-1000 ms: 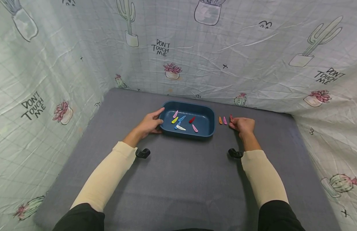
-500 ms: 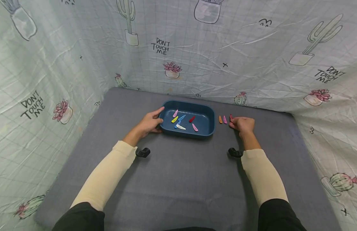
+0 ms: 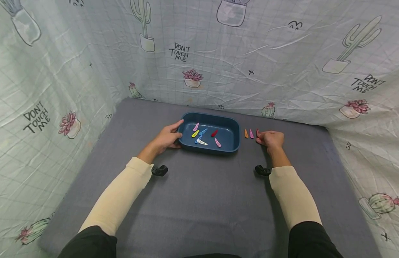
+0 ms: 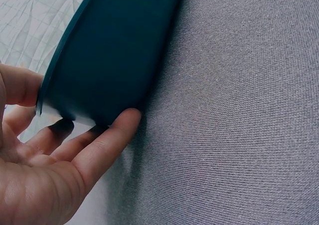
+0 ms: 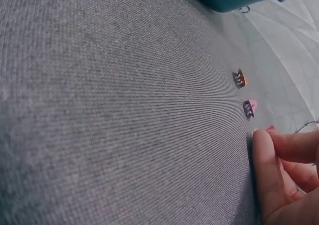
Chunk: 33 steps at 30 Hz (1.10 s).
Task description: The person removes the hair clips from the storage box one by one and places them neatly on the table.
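A dark blue tray (image 3: pixel 231 138) lies on the grey cloth surface. My left hand (image 3: pixel 167 138) grips its left end, with the thumb at the rim and fingers (image 4: pixel 107 147) against the outer wall. Inside are a yellow hair clip (image 3: pixel 195 133), a white hair clip (image 3: pixel 202 142), a dark red hair clip (image 3: pixel 214 133), two pink ones and two blue ones. To the right of the tray, an orange hair clip (image 3: pixel 246 133) and a purple-pink hair clip (image 3: pixel 251 134) lie side by side. Beside them my right hand (image 3: pixel 271 139) pinches a red hair clip (image 3: pixel 257 131), mostly hidden by the fingertips.
Hanging cloth (image 3: pixel 219 71) printed with cacti encloses the grey surface (image 3: pixel 215 200) at the back and both sides. A black wrist camera (image 3: pixel 159 171) sits at the left wrist, another (image 3: pixel 262 170) at the right.
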{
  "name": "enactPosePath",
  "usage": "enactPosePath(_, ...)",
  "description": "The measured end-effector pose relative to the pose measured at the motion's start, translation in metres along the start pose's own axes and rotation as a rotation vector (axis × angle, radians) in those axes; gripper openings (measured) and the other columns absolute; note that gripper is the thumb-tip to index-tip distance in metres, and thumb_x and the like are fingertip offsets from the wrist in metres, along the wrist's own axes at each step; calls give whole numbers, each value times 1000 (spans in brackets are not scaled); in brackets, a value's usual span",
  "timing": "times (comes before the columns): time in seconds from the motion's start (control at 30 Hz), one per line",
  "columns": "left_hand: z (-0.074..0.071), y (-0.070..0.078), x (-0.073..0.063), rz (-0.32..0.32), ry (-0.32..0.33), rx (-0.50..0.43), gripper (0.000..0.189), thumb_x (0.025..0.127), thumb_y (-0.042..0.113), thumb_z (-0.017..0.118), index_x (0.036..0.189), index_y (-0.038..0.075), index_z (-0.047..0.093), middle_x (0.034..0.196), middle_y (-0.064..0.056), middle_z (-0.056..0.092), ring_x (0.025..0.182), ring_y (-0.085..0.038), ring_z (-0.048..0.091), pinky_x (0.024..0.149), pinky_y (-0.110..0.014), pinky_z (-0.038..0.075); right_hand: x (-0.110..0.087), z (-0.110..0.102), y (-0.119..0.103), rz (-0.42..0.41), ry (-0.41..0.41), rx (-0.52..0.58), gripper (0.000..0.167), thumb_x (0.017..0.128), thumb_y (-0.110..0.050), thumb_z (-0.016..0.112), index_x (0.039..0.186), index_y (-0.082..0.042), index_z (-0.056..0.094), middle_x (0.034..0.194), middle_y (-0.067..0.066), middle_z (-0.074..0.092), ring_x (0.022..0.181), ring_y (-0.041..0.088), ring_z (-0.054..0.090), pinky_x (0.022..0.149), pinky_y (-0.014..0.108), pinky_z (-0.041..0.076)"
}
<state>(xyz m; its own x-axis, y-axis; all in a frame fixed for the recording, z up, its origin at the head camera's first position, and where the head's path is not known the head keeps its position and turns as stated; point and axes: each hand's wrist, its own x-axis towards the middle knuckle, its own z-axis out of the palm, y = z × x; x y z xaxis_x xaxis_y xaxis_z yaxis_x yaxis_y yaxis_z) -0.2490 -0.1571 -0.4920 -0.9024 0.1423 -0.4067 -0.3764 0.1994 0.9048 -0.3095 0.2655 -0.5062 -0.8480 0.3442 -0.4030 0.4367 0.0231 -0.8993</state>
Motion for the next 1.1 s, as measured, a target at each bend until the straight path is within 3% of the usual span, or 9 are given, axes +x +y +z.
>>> enactPosePath(0.17,2,2,-1,6,3,6,69,107,10,50,163,44,29,175,-5,23,138,-37,57,101,-60,56,1,0,1,-13,35,-50,11,88,9,74,96,1,77,71,-3,69,56,6,71,62,23,63)
enactPosePath(0.33,2,2,-2,7,4,5,68,107,11,51,163,45,29,175,-6,24,137,-38,57,101,-60,57,0,0,0,-22,53,-96,9,88,5,76,94,-1,78,85,3,68,56,6,72,64,23,64)
enactPosePath(0.5,2,2,-2,4,4,1,69,107,11,51,162,46,30,174,-5,25,137,-37,58,101,-60,56,-2,0,-2,-15,47,-151,7,90,2,75,93,-4,74,97,7,66,57,4,72,65,22,64)
enactPosePath(0.83,1,0,-2,16,-1,-5,70,107,10,51,163,44,28,175,-6,23,140,-38,55,102,-60,56,-5,-3,-3,-8,23,-169,9,92,-2,75,101,-3,73,104,7,64,63,3,73,67,21,64)
enactPosePath(1.1,0,1,-3,16,3,-7,70,106,10,51,164,42,29,175,-7,22,140,-38,55,101,-60,56,-8,2,1,-100,-10,-228,38,89,4,77,125,8,67,113,13,60,59,-1,66,66,19,63)
